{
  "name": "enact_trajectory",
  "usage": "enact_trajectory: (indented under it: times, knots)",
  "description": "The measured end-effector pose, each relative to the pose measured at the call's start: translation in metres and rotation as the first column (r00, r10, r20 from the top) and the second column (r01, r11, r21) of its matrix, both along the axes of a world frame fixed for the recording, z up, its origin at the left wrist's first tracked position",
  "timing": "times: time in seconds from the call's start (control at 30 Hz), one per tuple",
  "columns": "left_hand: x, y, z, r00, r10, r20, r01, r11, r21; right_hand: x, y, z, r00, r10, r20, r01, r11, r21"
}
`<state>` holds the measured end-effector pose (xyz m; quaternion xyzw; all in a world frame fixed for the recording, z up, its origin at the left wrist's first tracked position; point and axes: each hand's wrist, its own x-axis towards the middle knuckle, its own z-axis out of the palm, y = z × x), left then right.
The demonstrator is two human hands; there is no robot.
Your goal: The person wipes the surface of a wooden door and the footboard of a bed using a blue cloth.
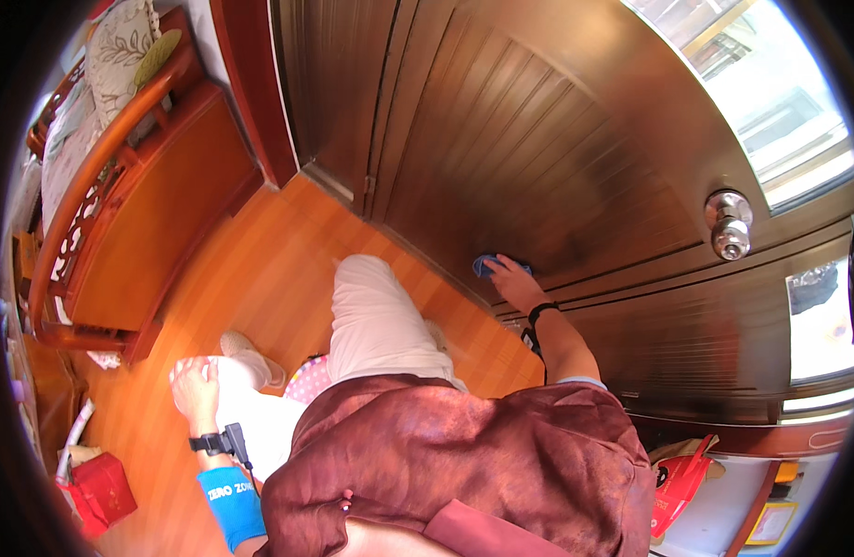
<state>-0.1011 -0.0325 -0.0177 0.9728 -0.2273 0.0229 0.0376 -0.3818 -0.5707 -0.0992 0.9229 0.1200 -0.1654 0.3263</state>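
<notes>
My right hand point(516, 284) presses a blue cloth point(484, 265) against the lower part of a brown metal door point(538, 160), close to its bottom edge. A round silver door knob point(730, 226) is farther right on the same door. My left hand point(194, 390) rests on my left knee in light trousers, with nothing seen in it and the fingers slightly apart. I sit low on a pink polka-dotted seat point(308, 381), mostly hidden under me.
A wooden bed or bench end point(169, 209) with a curved rail stands at the left, with cushions point(117, 63) on it. A red box point(103, 491) is on the wood floor at the lower left. Red bags point(677, 484) stand at the lower right. Glass panes point(782, 118) are set in the door.
</notes>
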Motion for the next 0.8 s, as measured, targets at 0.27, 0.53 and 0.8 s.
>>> enact_trajectory:
  times: [0.27, 0.53, 0.8]
  knots:
    - [0.001, -0.015, 0.006, 0.999, -0.018, -0.028, 0.018, 1.0, -0.007, 0.044, -0.005, 0.11, 0.69, -0.057, 0.722, 0.009, 0.997, 0.07]
    - [0.003, -0.023, 0.007, 1.0, -0.017, -0.02, 0.017, 1.0, 0.0, 0.049, -0.001, 0.255, 0.115, 0.133, 0.984, 0.159, 0.976, -0.151]
    - [0.006, -0.018, 0.001, 0.999, -0.045, -0.007, 0.045, 0.999, 0.011, 0.039, 0.002, 0.155, 0.477, -0.083, 0.875, -0.044, 0.992, 0.118]
